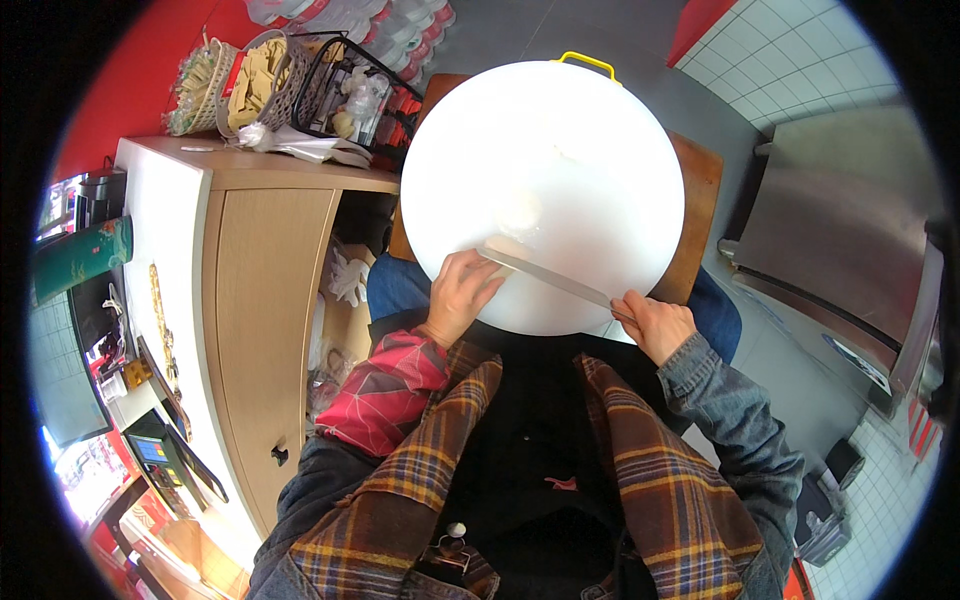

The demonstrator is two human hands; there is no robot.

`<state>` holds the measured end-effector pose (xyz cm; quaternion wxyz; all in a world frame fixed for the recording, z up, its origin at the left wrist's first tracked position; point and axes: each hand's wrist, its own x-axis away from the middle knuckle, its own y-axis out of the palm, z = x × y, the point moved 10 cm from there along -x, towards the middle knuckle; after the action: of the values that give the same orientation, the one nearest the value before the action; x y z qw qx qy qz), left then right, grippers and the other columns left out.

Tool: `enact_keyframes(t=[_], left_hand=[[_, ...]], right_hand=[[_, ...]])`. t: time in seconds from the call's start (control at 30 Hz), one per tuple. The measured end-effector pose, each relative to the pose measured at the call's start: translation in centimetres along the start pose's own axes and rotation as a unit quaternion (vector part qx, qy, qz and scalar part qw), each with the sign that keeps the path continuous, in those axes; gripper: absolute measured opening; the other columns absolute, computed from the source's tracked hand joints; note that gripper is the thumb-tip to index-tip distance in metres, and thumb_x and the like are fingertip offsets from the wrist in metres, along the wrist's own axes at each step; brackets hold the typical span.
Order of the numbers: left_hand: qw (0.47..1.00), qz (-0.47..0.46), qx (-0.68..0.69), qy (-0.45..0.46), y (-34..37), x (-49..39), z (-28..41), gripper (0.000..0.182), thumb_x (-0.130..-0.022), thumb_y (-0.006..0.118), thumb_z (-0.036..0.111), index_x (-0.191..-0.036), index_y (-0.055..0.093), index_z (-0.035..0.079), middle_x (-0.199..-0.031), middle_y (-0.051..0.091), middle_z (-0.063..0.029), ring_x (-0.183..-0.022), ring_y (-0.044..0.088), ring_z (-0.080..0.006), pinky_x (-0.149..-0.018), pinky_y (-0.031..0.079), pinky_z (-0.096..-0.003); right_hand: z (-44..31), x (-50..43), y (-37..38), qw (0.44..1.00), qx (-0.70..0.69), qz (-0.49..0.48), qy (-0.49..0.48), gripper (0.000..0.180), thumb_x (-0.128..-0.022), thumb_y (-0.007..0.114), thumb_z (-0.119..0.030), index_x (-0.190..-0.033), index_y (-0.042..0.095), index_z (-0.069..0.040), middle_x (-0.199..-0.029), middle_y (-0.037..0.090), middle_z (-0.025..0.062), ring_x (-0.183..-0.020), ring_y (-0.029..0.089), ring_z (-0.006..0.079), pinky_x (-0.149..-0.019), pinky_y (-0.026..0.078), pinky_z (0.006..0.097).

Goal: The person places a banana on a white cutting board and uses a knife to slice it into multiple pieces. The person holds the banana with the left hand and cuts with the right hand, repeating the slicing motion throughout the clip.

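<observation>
A round white cutting board (600, 150) with a yellow handle (589, 58) lies in front of my lap. My right hand (658, 324) grips the handle of a long-bladed kitchen knife (559, 280), whose blade slants across the board's near part. My left hand (463, 291) is at the tip end of the blade, its fingers and thumb around a pale piece of food (507, 246) whose kind I cannot tell. Just beyond it a second pale, roundish piece (519, 213) rests on the board, washed out by glare. Small scraps (561, 152) lie farther off.
Beneath the board is a brown wooden stool or small table (701, 199). At left stands a wooden cabinet (270, 315) with baskets (259, 86) on top and an open compartment holding plastic gloves (349, 276). A stainless steel appliance (832, 217) stands right; bottled-drink packs (397, 34) sit beyond.
</observation>
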<state>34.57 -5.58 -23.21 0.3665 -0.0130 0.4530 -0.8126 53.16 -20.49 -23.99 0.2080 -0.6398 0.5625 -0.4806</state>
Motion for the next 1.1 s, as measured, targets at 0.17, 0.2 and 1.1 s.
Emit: enact_keyframes(t=[0.17, 0.2, 1.1], left_hand=[[1.0, -0.008, 0.005, 0.005, 0.0, -0.1, 0.3, 0.032, -0.065, 0.078, 0.002, -0.095, 0.067, 0.002, -0.099, 0.055, -0.0105, -0.091, 0.058, -0.0261, -0.075, 0.052, -0.0343], [1.0, -0.007, 0.011, 0.001, 0.0, -0.1, 0.2, 0.033, -0.065, 0.078, 0.002, -0.096, 0.067, 0.003, -0.099, 0.055, -0.0103, -0.091, 0.058, -0.0261, -0.075, 0.052, -0.0343], [0.989, -0.149, 0.011, 0.014, -0.6, -6.8, 0.1, 0.033, -0.074, 0.072, 0.018, -0.105, 0.066, 0.01, -0.101, 0.061, -0.0078, -0.098, 0.055, -0.0272, -0.087, 0.043, -0.0363]], right_hand=[[-0.9, -1.3, 0.4, 1.0, 0.009, 0.014, -0.006, 0.024, -0.093, 0.053, -0.035, -0.089, 0.047, -0.012, -0.065, 0.062, 0.0107, -0.059, 0.063, 0.0324, -0.049, 0.049, 0.0437], [-0.9, -1.4, 0.5, 1.0, 0.008, 0.011, -0.004, 0.024, -0.093, 0.052, -0.035, -0.089, 0.047, -0.012, -0.064, 0.062, 0.011, -0.058, 0.063, 0.0326, -0.049, 0.049, 0.0442], [0.6, -3.4, 2.0, 0.998, 0.029, 0.052, 0.02, 0.018, -0.087, 0.06, -0.028, -0.093, 0.051, -0.013, -0.072, 0.062, 0.0083, -0.064, 0.063, 0.0284, -0.054, 0.051, 0.0405]])
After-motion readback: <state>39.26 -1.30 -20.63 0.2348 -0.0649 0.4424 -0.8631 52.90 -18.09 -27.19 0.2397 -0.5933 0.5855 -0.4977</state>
